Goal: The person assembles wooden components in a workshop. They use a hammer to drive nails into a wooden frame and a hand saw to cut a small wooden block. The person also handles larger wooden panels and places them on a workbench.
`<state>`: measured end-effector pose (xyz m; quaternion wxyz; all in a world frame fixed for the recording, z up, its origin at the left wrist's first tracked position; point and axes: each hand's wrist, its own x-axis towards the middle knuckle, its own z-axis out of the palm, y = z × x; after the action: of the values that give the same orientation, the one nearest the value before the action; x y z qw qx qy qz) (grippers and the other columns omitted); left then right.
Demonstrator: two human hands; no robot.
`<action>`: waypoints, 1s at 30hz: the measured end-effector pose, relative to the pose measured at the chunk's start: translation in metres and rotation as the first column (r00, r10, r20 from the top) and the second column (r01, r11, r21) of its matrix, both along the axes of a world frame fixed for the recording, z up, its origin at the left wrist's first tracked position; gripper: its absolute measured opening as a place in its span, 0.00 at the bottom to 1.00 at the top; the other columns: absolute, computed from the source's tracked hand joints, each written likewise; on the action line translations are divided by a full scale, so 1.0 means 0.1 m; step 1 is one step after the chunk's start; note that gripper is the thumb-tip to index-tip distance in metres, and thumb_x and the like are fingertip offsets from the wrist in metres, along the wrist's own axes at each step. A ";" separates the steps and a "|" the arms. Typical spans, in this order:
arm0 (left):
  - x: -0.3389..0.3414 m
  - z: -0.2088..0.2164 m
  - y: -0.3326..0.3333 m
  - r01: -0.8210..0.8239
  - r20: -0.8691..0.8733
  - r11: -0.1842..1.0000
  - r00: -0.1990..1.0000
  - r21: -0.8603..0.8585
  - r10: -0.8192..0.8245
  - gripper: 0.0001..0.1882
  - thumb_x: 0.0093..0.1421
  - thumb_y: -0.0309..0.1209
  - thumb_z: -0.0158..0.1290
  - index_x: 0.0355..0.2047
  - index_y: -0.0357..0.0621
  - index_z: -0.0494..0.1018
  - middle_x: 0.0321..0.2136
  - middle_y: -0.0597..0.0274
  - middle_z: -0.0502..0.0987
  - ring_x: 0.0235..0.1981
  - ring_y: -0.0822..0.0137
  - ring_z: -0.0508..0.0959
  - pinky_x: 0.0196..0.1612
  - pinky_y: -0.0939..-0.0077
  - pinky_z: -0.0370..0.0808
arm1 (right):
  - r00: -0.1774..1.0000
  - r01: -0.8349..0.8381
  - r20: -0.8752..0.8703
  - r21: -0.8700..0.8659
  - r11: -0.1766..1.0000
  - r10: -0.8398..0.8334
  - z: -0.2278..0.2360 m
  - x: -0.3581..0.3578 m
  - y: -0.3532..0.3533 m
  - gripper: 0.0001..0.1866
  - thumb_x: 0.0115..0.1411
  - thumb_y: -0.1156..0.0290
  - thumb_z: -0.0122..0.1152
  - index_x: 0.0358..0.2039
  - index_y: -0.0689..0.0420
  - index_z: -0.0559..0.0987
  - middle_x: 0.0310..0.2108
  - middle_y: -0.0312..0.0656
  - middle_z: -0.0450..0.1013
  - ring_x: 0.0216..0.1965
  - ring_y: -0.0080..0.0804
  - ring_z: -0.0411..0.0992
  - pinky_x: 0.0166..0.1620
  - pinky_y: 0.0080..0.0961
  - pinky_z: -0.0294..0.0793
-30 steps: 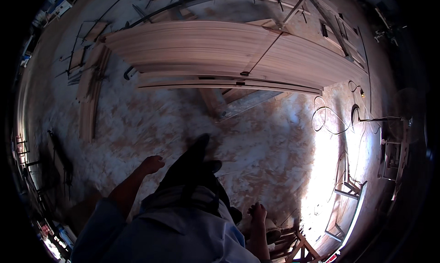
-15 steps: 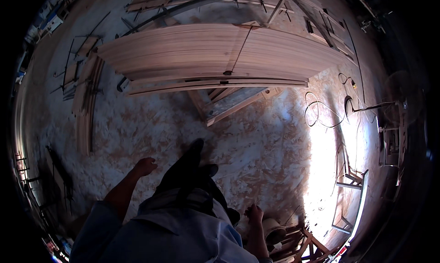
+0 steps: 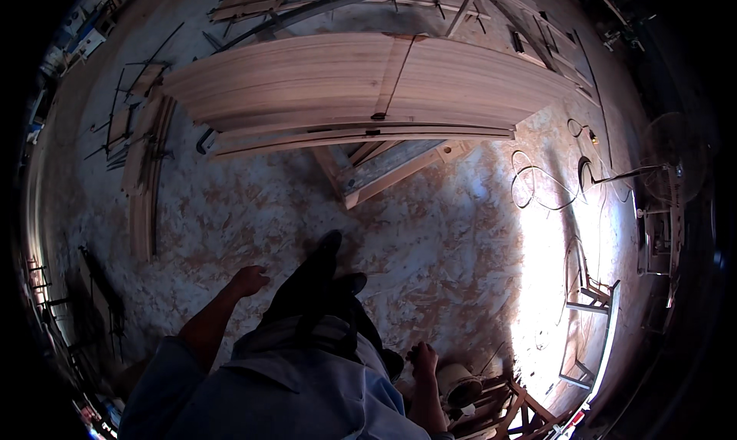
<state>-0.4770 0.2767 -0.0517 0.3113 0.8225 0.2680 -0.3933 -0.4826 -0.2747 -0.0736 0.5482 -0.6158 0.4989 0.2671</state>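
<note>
My left hand (image 3: 249, 280) hangs in the air beside my left leg, loosely curled with the fingertips stretched out, and nothing shows in it. On the other side, my right hand (image 3: 423, 359) is low by my right hip, its fingers half bent and apart in shadow; I see nothing held there. A pale bucket-like container (image 3: 458, 384) is the thing nearest my right hand. In front of me, apart from both hands, lies a wide stack of long wooden boards (image 3: 307, 83), crossed by a dark line. A wooden frame (image 3: 391, 175) shows partly beneath the boards.
Narrow planks (image 3: 143, 202) lie at the left, near metal clamps (image 3: 117, 125). A looped cable (image 3: 530, 181) and a standing fan (image 3: 674, 160) are at the right. A metal frame (image 3: 610, 317) stands by the sunlit floor strip, with a wooden rack (image 3: 516, 409) lower down.
My left hand has moved slightly right, its fingertips reaching out more. My right hand has shifted very little. The board stack sits slightly higher in view.
</note>
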 end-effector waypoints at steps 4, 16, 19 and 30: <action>-0.09 -0.04 0.00 0.016 -0.017 1.000 1.000 0.012 -0.016 0.30 0.55 0.46 0.54 0.53 0.39 0.71 0.49 0.46 0.74 0.51 0.51 0.73 0.55 0.62 0.69 | 0.999 -0.052 0.004 -0.009 0.999 0.052 -0.04 0.04 -0.04 0.15 0.58 0.64 0.50 0.33 0.65 0.74 0.25 0.44 0.72 0.19 0.34 0.72 0.20 0.28 0.69; -0.35 -0.22 -0.07 -0.091 0.019 0.996 0.996 -0.017 0.091 0.30 0.54 0.47 0.54 0.52 0.40 0.72 0.50 0.46 0.73 0.53 0.51 0.72 0.55 0.61 0.69 | 0.993 -0.118 -0.031 -0.049 0.992 0.116 0.10 0.26 -0.03 0.16 0.60 0.64 0.50 0.39 0.66 0.74 0.28 0.45 0.73 0.20 0.33 0.72 0.21 0.28 0.72; -0.30 -0.17 -0.12 -0.057 0.023 0.998 0.998 -0.004 0.057 0.30 0.55 0.47 0.54 0.52 0.40 0.72 0.50 0.46 0.73 0.53 0.50 0.72 0.55 0.61 0.69 | 0.997 -0.077 -0.018 -0.030 0.997 0.077 0.04 0.25 -0.07 0.17 0.60 0.64 0.51 0.41 0.66 0.73 0.29 0.45 0.73 0.20 0.33 0.71 0.22 0.29 0.71; -0.31 -0.25 -0.19 -0.040 0.134 0.999 0.990 0.033 0.036 0.28 0.52 0.46 0.54 0.49 0.40 0.74 0.45 0.46 0.76 0.49 0.49 0.75 0.53 0.59 0.70 | 0.997 -0.062 -0.043 -0.008 0.998 0.061 0.03 0.22 -0.15 0.14 0.60 0.65 0.50 0.39 0.63 0.72 0.27 0.45 0.72 0.20 0.34 0.71 0.21 0.30 0.71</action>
<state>-0.5081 0.2576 -0.0765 0.3212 0.8471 0.2693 -0.3267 -0.4602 -0.2894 -0.0708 0.5263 -0.6275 0.4924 0.2946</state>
